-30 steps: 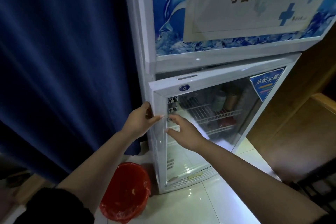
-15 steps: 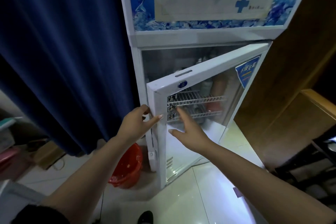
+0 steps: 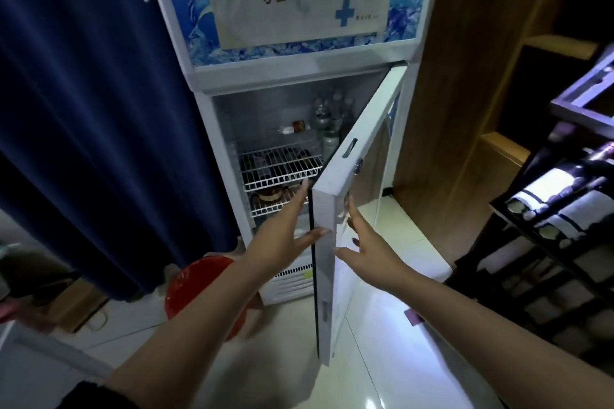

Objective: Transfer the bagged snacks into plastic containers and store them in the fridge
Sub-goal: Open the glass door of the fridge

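Fridge door [image 3: 345, 176] stands wide — both hands, left [image 3: 282, 236] and right [image 3: 372, 249], spread flat against its free edge.

One fridge [image 3: 212, 129], one open door [image 3: 327, 219], two wire shelves [image 3: 282, 173]. Two hands: left [image 3: 282, 236], right [image 3: 368, 242]. One red bucket [image 3: 196, 285], one blue curtain [image 3: 99, 109], one poster [image 3: 299, 0]. Bottles inside too blurred to count.

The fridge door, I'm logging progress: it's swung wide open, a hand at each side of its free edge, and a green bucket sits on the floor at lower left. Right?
Not quite: the bucket is red, as the head view shows. The rest holds: the fridge door is wide open, with the left hand and the right hand flanking its free edge.
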Tool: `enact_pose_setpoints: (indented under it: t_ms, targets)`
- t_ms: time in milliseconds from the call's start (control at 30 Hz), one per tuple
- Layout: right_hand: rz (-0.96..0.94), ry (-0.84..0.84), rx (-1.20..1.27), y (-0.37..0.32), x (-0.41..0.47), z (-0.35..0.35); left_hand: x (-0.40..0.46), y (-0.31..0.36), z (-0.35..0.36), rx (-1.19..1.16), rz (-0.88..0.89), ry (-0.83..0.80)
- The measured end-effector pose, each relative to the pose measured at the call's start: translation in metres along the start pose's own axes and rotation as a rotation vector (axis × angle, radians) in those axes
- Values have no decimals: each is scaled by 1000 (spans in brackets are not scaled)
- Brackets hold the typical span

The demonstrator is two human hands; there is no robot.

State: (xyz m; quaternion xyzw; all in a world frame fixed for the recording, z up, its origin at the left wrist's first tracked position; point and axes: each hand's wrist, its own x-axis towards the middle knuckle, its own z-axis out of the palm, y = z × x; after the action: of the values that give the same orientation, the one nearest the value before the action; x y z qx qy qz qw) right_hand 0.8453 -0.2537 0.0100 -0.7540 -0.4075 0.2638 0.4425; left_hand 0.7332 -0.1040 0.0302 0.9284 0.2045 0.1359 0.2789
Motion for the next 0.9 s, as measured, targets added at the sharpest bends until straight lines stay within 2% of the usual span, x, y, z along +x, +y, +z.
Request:
enact_pose_setpoints:
  t_ms: [100,400,600,733,900]
  targets:
    - [12,49,25,8,-19,-11,-1,28,18,-28,133,-29]
    - [86,226,57,38,-70,-66,5,96,67,-9,331,-114]
    - [103,284,62,66,-91,-126,21,142,117,71,382,-148]
    - [82,216,43,84,-102,-168,32,173,148,71,349,-120]
    - [104,244,36,102,-119,-213,38,217,180,48,299,-94]
